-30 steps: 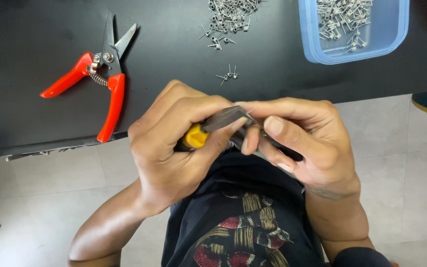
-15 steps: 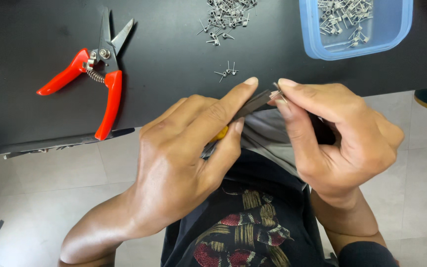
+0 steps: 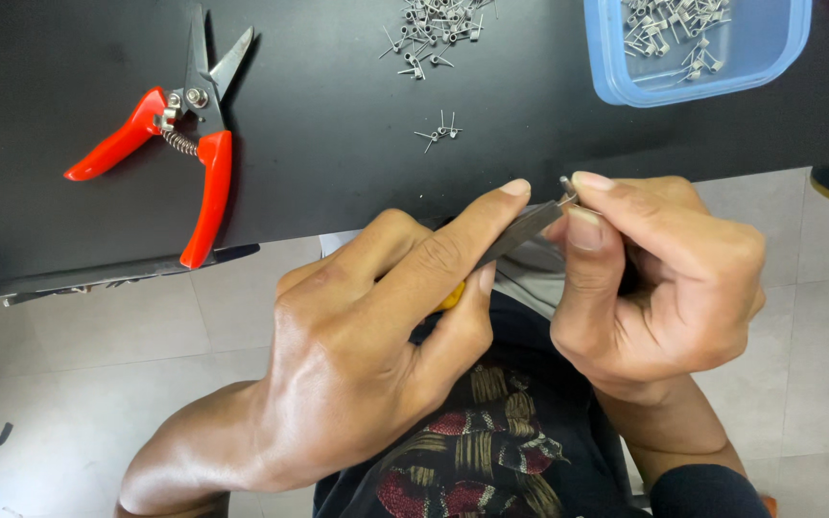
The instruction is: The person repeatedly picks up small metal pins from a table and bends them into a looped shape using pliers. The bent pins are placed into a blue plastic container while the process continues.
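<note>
My left hand point(image 3: 376, 345) grips a pair of pliers point(image 3: 520, 230) with a yellow handle; only the grey jaws and a bit of yellow show between my fingers. The jaw tips meet a tiny metal wire coil point(image 3: 565, 185) pinched between thumb and forefinger of my right hand point(image 3: 659, 278). Both hands hover just in front of the black table's point(image 3: 338, 173) near edge, above my lap.
Red-handled snips point(image 3: 179, 144) lie open on the table at the left. A heap of small metal coils point(image 3: 434, 24) sits at the back, with a few loose ones point(image 3: 438, 132) nearer. A blue plastic tub point(image 3: 698, 72) holding more coils stands at the back right.
Both hands have risen toward the table edge and shifted right. My left forefinger now stretches along the pliers, and the jaw tips and coil have come into view.
</note>
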